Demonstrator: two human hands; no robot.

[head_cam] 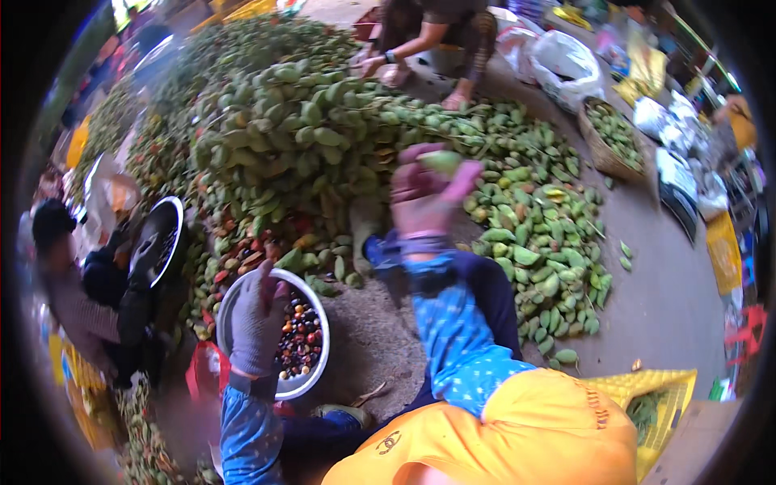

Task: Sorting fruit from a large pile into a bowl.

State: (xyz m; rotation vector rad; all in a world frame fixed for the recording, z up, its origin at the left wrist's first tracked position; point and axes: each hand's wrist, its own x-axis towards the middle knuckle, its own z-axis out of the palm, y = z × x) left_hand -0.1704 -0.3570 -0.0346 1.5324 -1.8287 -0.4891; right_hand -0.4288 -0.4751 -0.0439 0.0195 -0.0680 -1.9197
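My right hand (424, 203), in a purplish knit glove, grips a green oval fruit (441, 162) between thumb and fingers, blurred by motion. It is raised over the edge of a large heap of green fruits (291, 127). My left hand (257, 327), also gloved, is above a pale round basin (322, 339), covering part of it; whether its fingers hold anything cannot be told. Inside the basin are many small round seeds (300, 330), dark, red and orange. Opened husks with red insides (254, 257) lie between the basin and the heap.
A crouching person (442, 36) works across the heap. Another person (91, 285) sits at left by a dark basin with a white rim (179, 242). To the right are spread green fruits (545, 260), a woven basket (597, 148), a white sack (561, 60) and a yellow crate (682, 394).
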